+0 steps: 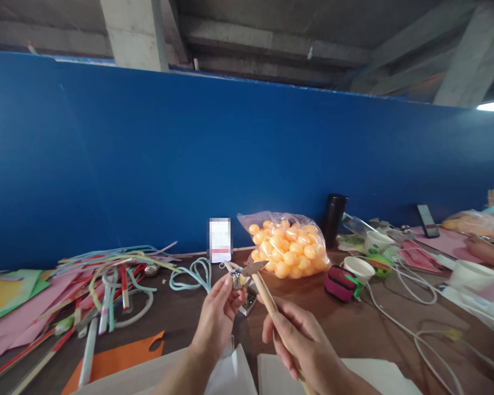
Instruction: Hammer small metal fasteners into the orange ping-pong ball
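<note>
The fingers of my left hand [221, 304] are closed around a small shiny silver-and-yellow piece [239, 278], its kind unclear. My right hand [298, 334] grips a pale wooden handle [266, 295], slanting up and left. At the handle's upper end sits a dark pointed head [254, 268], somewhat like a small hammer's. The head meets the shiny piece; whether they are joined or only touching I cannot tell. Just below, partly behind my left fingertips, is a small box [249, 305] with dark bits in it.
Behind my hands stand a lit phone [220, 241] and a clear bag of orange balls [290, 249]. Tubes and strips [107, 280] lie tangled left, near orange paper [115, 356]. On the right are a maroon pouch [340, 283], a cup [359, 269], white cable [399, 321] and another person's arm [483, 248].
</note>
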A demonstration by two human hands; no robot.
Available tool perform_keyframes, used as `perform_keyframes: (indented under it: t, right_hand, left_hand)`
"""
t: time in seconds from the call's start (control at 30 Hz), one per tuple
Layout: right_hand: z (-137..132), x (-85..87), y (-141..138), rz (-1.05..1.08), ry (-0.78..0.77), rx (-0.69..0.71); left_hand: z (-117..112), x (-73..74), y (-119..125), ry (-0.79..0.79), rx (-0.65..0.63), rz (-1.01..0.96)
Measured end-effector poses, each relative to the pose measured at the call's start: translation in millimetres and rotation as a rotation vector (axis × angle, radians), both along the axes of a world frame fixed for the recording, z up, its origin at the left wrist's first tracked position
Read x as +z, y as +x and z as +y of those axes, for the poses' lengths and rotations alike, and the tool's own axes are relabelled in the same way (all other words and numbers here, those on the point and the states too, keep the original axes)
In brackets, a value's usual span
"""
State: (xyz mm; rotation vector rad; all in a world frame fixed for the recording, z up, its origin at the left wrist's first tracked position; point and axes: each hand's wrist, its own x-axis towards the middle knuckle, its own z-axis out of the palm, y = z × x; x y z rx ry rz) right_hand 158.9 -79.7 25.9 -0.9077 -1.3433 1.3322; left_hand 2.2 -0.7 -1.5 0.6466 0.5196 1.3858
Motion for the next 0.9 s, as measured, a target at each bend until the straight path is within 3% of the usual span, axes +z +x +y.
perform_keyframes:
  t: [0.2,0.9]
  right_hand:
    - [-0.2,0.4,0.0,-0.123,-0.006,0.020]
    - [-2.5,1.1,-0.3,-0.174,0.018,0.004]
  left_hand:
    - [-0.4,1.1,0.5,0.029,0.012,0.037]
    - [-2.2,0.9,1.6,0.034,0.036,0.071]
